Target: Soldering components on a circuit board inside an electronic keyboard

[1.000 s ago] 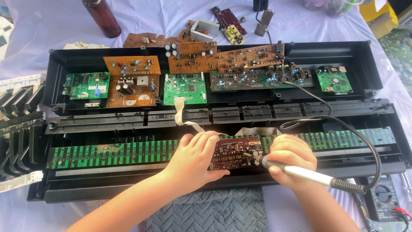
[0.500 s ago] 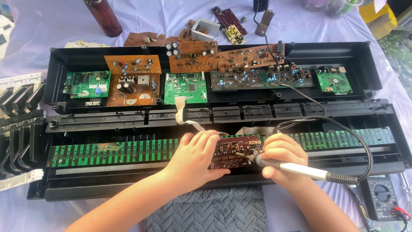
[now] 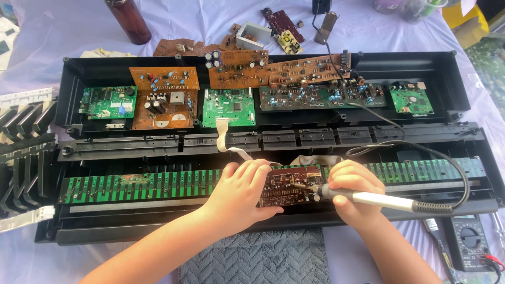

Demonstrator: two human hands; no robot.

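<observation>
Lilac tablecloth (image 3: 63, 31) covers the whole work surface, largest item in the field.

Opened keyboard case (image 3: 463, 79), black, long, lying across the cloth; taken as the landmark for everything below.
- Inside its far half: a row of green and orange circuit boards (image 3: 163, 100), some seated, some lying loose on top of others.
- Inside its near half: the long green key-contact strip (image 3: 131, 184), running nearly end to end.
- Left of the case: a stack of removed black keys (image 3: 21, 158).
- Beyond the case: a dark bottle (image 3: 129, 21) and loose board scraps.
- Near its right end, on the cloth: a multimeter (image 3: 468, 242).
- In front of it: a grey textured mat (image 3: 252, 260).

Small brown circuit board (image 3: 292, 185), at the middle of the case's near half, over the contact strip.
- Your left hand (image 3: 239, 186) presses down on its left edge, fingers spread, steadying it.
- Your right hand (image 3: 355, 189) is closed round the soldering iron (image 3: 379, 200), tip touching the board's right part.

Progress, as a judgement: case opened and keys out, so teardown looks done; you are mid-way through soldering work on this one board. Which joints are finished cannot be told. Reassembly is all left.
</observation>
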